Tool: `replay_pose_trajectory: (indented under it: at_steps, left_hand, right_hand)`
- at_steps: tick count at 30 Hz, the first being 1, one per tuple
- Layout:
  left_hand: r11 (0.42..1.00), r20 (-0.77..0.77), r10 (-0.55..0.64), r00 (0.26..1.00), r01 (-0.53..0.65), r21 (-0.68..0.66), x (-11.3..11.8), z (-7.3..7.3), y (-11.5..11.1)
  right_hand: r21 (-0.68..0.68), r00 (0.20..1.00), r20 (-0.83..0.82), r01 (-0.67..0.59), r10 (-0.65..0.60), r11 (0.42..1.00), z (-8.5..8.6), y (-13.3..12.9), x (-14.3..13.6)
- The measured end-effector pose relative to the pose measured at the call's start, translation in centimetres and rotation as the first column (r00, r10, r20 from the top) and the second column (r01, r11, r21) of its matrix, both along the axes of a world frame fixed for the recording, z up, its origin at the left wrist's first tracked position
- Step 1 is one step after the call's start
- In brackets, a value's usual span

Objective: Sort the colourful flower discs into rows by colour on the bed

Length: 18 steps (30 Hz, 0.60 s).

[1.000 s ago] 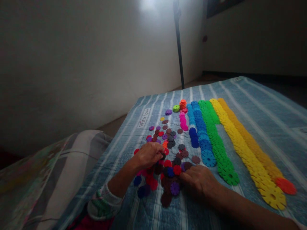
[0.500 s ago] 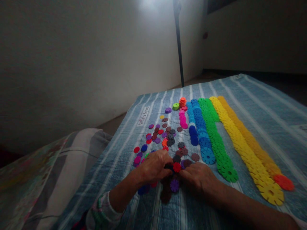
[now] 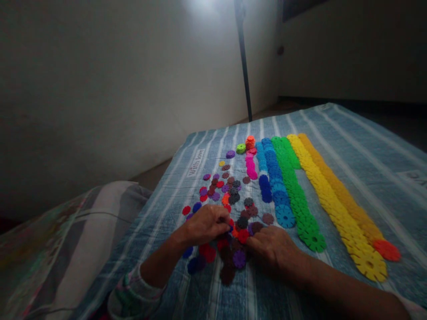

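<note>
Blue disc (image 3: 231,228) pinched in left hand (image 3: 207,222), now drawn leftward — right hand (image 3: 277,249) curled, hold unclear

Loose discs (image 3: 239,259) block the middle; right-side cloth (image 3: 373,171) lies open.

Left forearm (image 3: 159,262): slants up from my lower left, bare toward the wrist.
Left hand (image 3: 207,224): back of the hand up, fingers bent, pointing inward to my right.
Left thumb (image 3: 220,229): stretched out below the curled forefinger; I can't tell how firm that grip is.
Right forearm (image 3: 347,282): long and bare, running in from my lower right.
Right hand (image 3: 275,249): knuckles up, fingers angled left and downward, tips partly hidden from me.
Spacing: my hands are near each other, apart, the left slightly farther forward.
</note>
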<state>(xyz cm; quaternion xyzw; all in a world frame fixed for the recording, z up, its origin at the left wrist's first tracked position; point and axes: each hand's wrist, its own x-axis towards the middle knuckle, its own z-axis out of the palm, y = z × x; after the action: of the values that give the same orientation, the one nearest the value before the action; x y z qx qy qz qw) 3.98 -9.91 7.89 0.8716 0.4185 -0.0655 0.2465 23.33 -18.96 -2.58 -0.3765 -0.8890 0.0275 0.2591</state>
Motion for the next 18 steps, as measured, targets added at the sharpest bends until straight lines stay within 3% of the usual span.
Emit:
replay_pose_trajectory:
  at_steps: [5,12,18]
  left_hand:
    - [0.999,0.096,0.004,0.995,-0.007,0.031,1.9,0.2,1.4]
    - [0.991,0.121,-0.063,0.991,0.049,0.121,8.2,-1.6,2.7]
    - [0.966,0.117,-0.099,0.988,0.068,0.249,10.6,-3.0,3.5]
  right_hand:
    - [-0.006,1.0,-0.028,0.005,-0.005,1.0,-0.2,0.1,-0.1]
    - [0.034,0.999,-0.044,-0.014,0.016,0.999,-0.2,0.2,0.0]
    - [0.007,0.999,-0.036,-0.014,0.014,1.0,-0.4,0.4,-0.1]
